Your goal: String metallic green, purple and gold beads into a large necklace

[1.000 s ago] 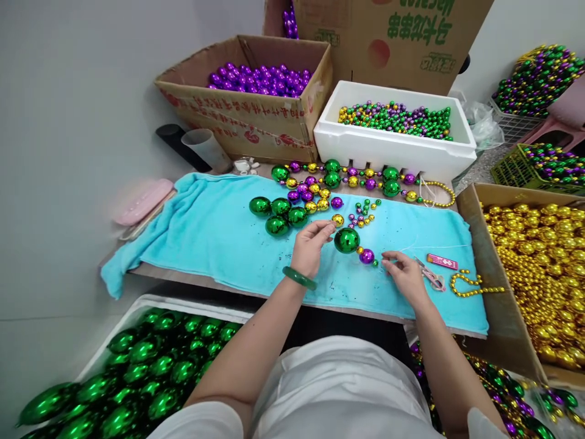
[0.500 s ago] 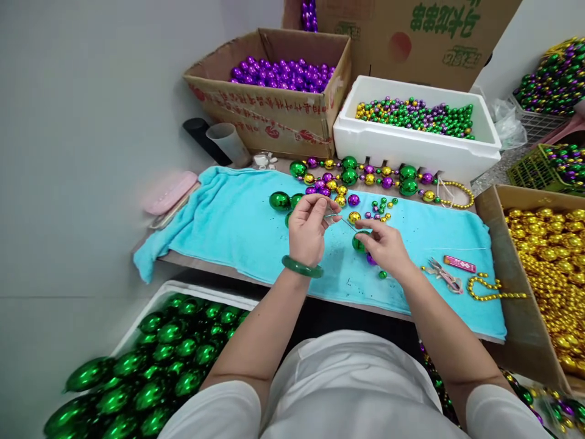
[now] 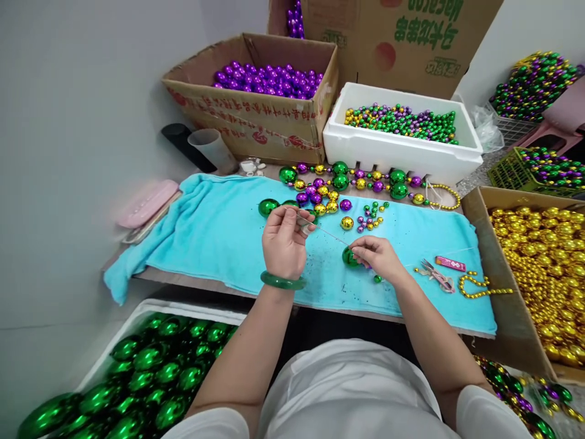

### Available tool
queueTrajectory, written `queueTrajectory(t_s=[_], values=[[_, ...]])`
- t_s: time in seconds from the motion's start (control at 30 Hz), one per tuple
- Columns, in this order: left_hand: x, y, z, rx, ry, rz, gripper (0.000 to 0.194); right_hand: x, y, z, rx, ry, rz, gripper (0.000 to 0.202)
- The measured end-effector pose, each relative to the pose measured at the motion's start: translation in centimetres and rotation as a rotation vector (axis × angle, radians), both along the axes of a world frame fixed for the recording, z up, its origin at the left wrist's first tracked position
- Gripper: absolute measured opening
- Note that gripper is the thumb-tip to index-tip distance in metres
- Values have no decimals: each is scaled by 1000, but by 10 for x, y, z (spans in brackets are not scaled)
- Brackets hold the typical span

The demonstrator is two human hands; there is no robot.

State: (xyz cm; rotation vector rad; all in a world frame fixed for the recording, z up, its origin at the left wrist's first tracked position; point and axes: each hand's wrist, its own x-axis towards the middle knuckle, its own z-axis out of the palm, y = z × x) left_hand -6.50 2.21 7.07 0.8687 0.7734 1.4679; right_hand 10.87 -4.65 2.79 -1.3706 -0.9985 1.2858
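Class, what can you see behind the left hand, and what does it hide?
Behind the left hand, large green beads rest on the turquoise towel, partly covered. The hand hides the towel directly behind it, so the bead count is unclear.

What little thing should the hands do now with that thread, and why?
Maybe the left hand should gently pull the thread while the right hand steadies the big green bead. The thread looks straight between both hands, the right hand pinches close by that bead, and a small green bead lies apart from it, so pulling might bring them closer.
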Motion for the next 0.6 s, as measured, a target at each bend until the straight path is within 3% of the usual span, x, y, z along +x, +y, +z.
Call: queueTrajectory(t_s=[0.07, 0.13, 0.2, 0.27, 0.33, 0.4, 0.6], values=[[2, -2, -7, 17, 97, -84, 32, -1, -1, 4, 43, 39, -46, 22], [8, -8, -19, 101, 336, -283, 47, -3, -3, 12, 105, 66, -91, 23], [18, -18, -34, 264, 653, -488, 56, -4, -7, 24, 168, 95, -100, 23], [31, -28, -48, 443, 900, -597, 50, -3, -13, 39, 239, 122, -90, 22], [43, -34, -57, 535, 1016, -606, 38, 4, -20, 53, 312, 137, -102, 19], [52, -34, -63, 515, 1047, -579, 36, 15, -29, 67, 383, 136, -153, 15], [50, -18, -68, 365, 1048, -500, 51, 52, -59, 92, 548, 92, -401, 8]])
